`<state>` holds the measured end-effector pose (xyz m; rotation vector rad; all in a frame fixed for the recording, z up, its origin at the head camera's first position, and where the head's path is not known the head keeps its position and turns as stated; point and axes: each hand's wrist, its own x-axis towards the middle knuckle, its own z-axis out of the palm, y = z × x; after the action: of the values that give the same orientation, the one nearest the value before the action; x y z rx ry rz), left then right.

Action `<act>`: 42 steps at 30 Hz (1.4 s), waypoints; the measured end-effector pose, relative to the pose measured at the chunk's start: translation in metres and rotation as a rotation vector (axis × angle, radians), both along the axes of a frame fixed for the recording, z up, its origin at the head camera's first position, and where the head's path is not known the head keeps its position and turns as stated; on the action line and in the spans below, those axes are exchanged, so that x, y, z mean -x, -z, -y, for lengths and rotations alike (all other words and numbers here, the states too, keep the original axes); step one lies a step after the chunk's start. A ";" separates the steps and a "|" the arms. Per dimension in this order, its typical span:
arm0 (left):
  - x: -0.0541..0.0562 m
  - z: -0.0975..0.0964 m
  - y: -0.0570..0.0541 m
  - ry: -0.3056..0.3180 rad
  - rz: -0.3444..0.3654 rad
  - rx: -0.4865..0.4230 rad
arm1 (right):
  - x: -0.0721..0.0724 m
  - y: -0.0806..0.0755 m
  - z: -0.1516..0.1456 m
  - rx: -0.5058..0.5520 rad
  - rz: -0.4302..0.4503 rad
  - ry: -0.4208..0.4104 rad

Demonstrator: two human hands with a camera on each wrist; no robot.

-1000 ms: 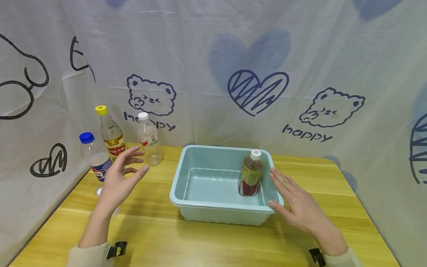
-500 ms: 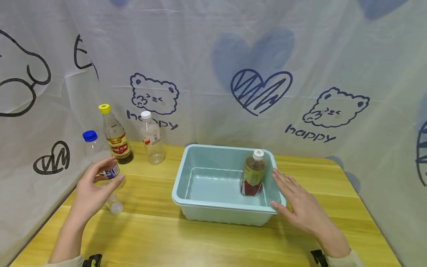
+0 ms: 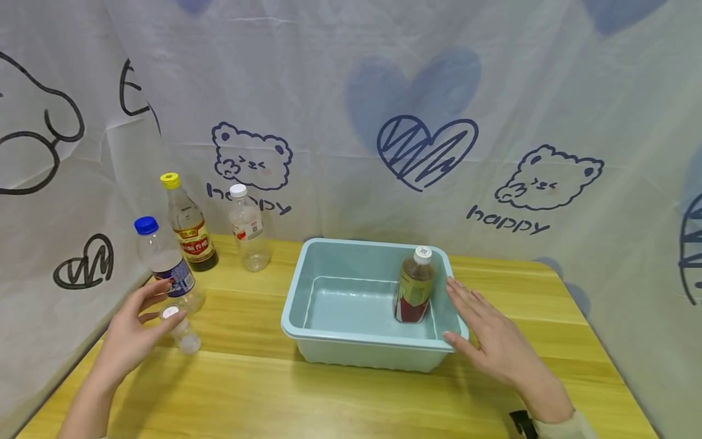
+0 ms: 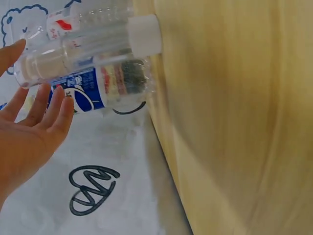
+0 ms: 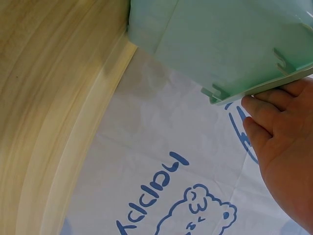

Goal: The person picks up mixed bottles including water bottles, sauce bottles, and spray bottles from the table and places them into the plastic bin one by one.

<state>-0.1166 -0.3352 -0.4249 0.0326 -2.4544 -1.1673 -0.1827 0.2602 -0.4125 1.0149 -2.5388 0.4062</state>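
Observation:
My left hand [image 3: 128, 334] is beside a small slim clear bottle [image 3: 189, 343] at the table's left. In the left wrist view, its thumb and spread fingers stand on either side of the slim bottle's [image 4: 98, 51] upper end, with a gap visible; a wide white end is down at the table. Behind it stands a blue-capped clear bottle [image 3: 174, 275] with a blue label. My right hand [image 3: 493, 341] rests straight fingers on the right rim of a pale blue-green plastic basin [image 3: 362, 355]. Inside the basin, a white-capped drink bottle [image 3: 414, 289] stands upright near the right wall.
A yellow-capped sauce bottle [image 3: 193, 238] with dark liquid and a white-capped clear bottle [image 3: 251, 235] stand at the back left. The wooden table [image 3: 263, 396] meets a white printed curtain [image 3: 323, 152] at its back and left side.
My left hand has moved left and down, away from the back bottles, to the slim clear bottle. The right hand stays at the basin's rim.

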 end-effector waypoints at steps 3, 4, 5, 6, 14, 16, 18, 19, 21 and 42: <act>-0.001 0.003 0.002 0.025 0.024 -0.038 | -0.001 0.000 0.000 -0.003 -0.001 0.005; -0.002 0.004 0.003 0.030 0.039 -0.054 | -0.001 0.000 0.000 -0.004 -0.001 0.006; -0.003 0.004 0.003 0.032 0.053 -0.066 | -0.001 0.000 0.000 -0.005 0.001 0.008; -0.003 0.005 0.003 0.031 0.068 -0.076 | -0.001 0.000 0.000 -0.005 0.003 0.011; -0.008 0.007 0.003 0.003 0.137 -0.080 | -0.001 0.001 0.000 0.005 0.000 0.003; -0.008 0.007 0.004 0.003 0.124 -0.072 | -0.001 0.001 0.000 0.009 -0.008 -0.006; -0.009 0.007 0.005 0.006 0.108 -0.067 | -0.001 0.001 0.000 0.010 -0.012 -0.008; -0.009 0.007 0.005 0.007 0.103 -0.067 | -0.001 0.001 -0.001 0.009 -0.012 -0.008; -0.009 0.007 0.005 0.007 0.097 -0.063 | -0.001 0.001 -0.001 0.008 -0.011 -0.007; -0.008 0.010 0.010 0.008 0.083 -0.073 | -0.002 -0.001 0.002 -0.001 0.011 0.008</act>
<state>-0.1089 -0.3450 -0.4353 0.0945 -2.4842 -1.2826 -0.1804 0.2586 -0.4111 1.0052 -2.5521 0.4095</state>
